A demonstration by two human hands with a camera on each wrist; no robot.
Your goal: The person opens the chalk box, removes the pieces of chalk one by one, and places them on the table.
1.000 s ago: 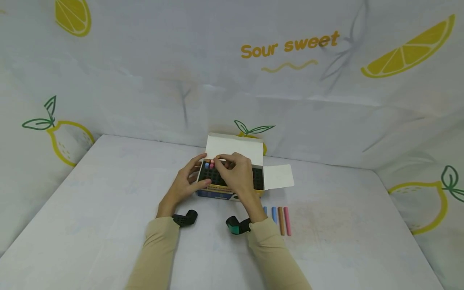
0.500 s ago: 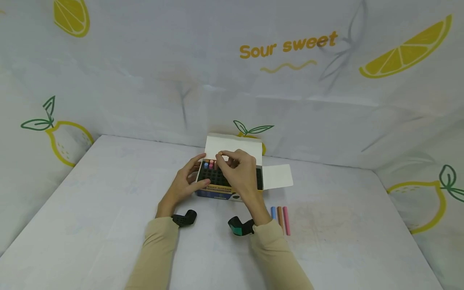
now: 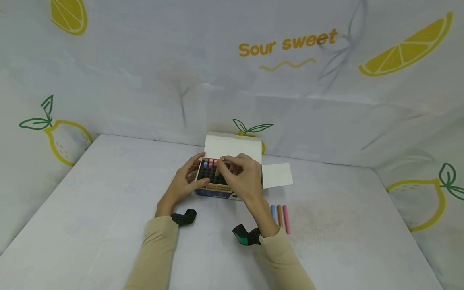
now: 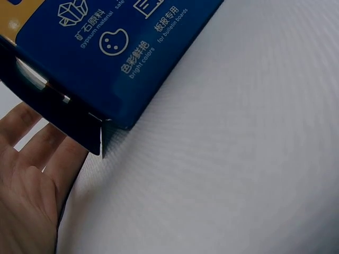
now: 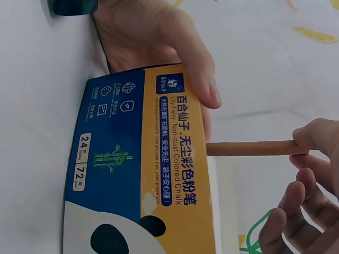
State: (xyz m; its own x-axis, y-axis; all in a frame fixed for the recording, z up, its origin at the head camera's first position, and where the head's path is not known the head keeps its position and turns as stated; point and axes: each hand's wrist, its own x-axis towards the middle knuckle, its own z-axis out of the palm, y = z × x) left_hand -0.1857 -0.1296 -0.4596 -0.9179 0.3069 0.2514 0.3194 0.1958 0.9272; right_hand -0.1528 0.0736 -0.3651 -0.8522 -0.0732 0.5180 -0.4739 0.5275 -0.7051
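An opened chalk box (image 3: 214, 192), blue and yellow, stands on the table with a black holed insert. My left hand (image 3: 183, 181) holds its left end, thumb over the front top edge and fingers at the side. Between thumb and forefinger, my right hand (image 3: 243, 174) pinches an orange-brown chalk stick (image 5: 249, 148). This stick points down into the box top; its lower end is hidden behind the front wall in the right wrist view. Several pink, blue and brown chalks (image 3: 210, 164) sit upright in the back left holes.
Right of the right wrist, a blue chalk (image 3: 273, 213), a brown chalk (image 3: 280, 215) and a pink chalk (image 3: 286, 219) lie on the table (image 3: 337, 229). The box lid (image 3: 232, 146) stands raised behind; a side flap (image 3: 277, 175) sticks out right.
My right hand has moved slightly right along the box; the pinched chalk rose, then came lower. Another pink chalk in the back row has come into sight. My left hand stays put.
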